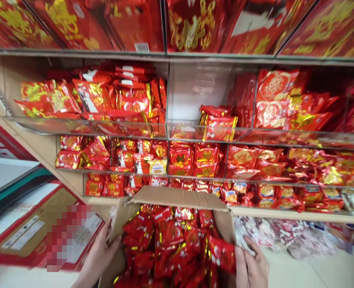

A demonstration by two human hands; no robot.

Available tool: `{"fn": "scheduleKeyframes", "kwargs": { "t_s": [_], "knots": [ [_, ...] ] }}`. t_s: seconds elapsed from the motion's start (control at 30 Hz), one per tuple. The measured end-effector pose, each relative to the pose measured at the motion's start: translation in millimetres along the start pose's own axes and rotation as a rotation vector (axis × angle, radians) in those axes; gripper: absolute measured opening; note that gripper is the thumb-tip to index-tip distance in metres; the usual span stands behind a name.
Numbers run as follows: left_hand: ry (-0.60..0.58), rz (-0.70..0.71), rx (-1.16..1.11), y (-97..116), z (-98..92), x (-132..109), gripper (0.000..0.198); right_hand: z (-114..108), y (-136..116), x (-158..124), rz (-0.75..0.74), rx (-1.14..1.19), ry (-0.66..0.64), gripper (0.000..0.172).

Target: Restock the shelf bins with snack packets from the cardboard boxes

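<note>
An open cardboard box (179,196) is in front of me at the bottom centre, its far flap standing up. Small shiny red-and-gold packets (168,234) fill it in a loose heap. My left hand (103,250) grips the box's left wall, thumb over the inner side. On the opposite wall, my right hand (251,262) is closed with its thumb inside, against a red packet (221,254) at that edge. Whether the thumb also pins this packet, I cannot tell. The box's near side lies below the picture.
Beyond the box rises a shelf with clear dividers (168,96), stocked with red packets (133,100). Larger red bags (191,26) line the top row. Clear plastic bags (263,232) lie under the bottom ledge at right. A red and gold carton (27,236) is at left.
</note>
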State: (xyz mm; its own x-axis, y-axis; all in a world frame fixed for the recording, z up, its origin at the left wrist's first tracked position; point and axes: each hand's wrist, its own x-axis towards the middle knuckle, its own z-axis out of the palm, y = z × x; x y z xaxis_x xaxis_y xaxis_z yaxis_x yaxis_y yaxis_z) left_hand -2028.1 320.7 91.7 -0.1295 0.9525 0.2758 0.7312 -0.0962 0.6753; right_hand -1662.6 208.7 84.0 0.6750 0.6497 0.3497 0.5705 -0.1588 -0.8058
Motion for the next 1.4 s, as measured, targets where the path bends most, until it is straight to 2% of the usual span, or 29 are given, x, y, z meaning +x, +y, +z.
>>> {"fn": "scheduleKeyframes", "kwargs": {
  "t_s": [0.07,0.1,0.13,0.17,0.23,0.27,0.3,0.37,0.53,0.67,0.73,0.83,0.9,0.97,1.03,1.1,1.17,1.2,1.23,1.3,1.33,1.4],
  "knots": [
    [0.071,0.151,0.016,41.7,-2.4,-5.0,0.039,-9.5,-22.1,7.7,0.005,0.126,-0.064,0.038],
    [0.023,0.229,-0.046,65.3,-0.5,-7.9,0.034,-11.2,-34.9,12.1,0.036,0.187,-0.138,0.034],
    [-0.104,0.271,-0.146,89.8,3.4,-11.0,0.03,-10.8,-48.0,16.4,0.075,0.24,-0.182,0.031],
    [-0.258,0.265,-0.287,113.9,8.7,-13.7,0.032,-8.8,-60.8,19.8,0.093,0.289,-0.224,0.031],
    [-0.483,0.214,-0.551,157.0,22.1,-17.5,0.039,-2.4,-83.6,23.8,0.101,0.374,-0.267,0.032],
    [-0.563,0.204,-0.615,174.1,29.2,-18.1,0.04,1.2,-92.9,24.5,0.095,0.411,-0.288,0.032],
    [-0.59,0.192,-0.636,187.7,35.8,-17.7,0.039,4.6,-100.7,24.6,0.091,0.447,-0.3,0.031],
    [-0.535,0.17,-0.613,204.4,47.1,-14.5,0.027,10.8,-111.6,24.4,0.098,0.507,-0.309,0.03],
    [-0.348,0.221,-0.499,212.5,58.8,-1.8,0.036,23.5,-118.7,26.6,0.19,0.613,-0.249,0.033],
    [-0.304,0.326,-0.333,211.7,49.6,9.2,0.035,24.9,-116.7,29.2,0.186,0.602,-0.274,0.033],
    [-0.315,0.411,-0.223,211.6,39.6,15.5,0.034,21.0,-115.6,33.3,0.078,0.549,-0.334,0.026],
    [-0.33,0.578,-0.121,216.4,20.8,25.4,0.033,10.3,-120.2,47.3,-0.231,0.442,-0.467,0.039],
    [-0.305,0.693,-0.124,224.5,6.4,33.8,0.032,-0.5,-132.4,62.1,-0.429,0.344,-0.538,0.034],
    [-0.249,0.796,-0.179,235.0,-9.8,46.8,0.027,-14.4,-153.7,81.3,-0.579,0.272,-0.515,0.022],
    [-0.126,0.878,-0.22,244.9,-26.9,66.9,0.023,-29.4,-182.9,106.1,-0.72,0.244,-0.358,0.02],
    [0.092,0.957,-0.204,251.9,-42.1,93.1,0.021,-40.4,-217.3,137.1,-0.817,0.212,-0.132,0.022],
    [0.321,1.094,-0.117,256.0,-51.3,120.5,0.017,-41.1,-253.3,172.3,-0.847,0.136,-0.012,0.024],
    [0.381,1.192,-0.048,257.3,-52.6,132.3,0.016,-36.1,-270.5,190.4,-0.862,0.097,0.01,0.023],
    [0.392,1.303,0.038,258.5,-51.6,141.9,0.018,-27.5,-286.4,208.0,-0.887,0.07,0.03,0.022],
    [0.304,1.487,0.231,260.6,-43.2,153.2,0.025,-1.8,-312.6,239.7,-0.899,-0.008,-0.002,0.019],
    [0.247,1.528,0.319,261.2,-36.8,155.3,0.03,13.7,-322.5,253.1,-0.864,-0.07,-0.029,0.018],
    [0.192,1.512,0.443,260.5,-22.6,156.1,0.039,44.7,-336.3,274.3,-0.835,-0.263,-0.117,0.02]
  ]
}}
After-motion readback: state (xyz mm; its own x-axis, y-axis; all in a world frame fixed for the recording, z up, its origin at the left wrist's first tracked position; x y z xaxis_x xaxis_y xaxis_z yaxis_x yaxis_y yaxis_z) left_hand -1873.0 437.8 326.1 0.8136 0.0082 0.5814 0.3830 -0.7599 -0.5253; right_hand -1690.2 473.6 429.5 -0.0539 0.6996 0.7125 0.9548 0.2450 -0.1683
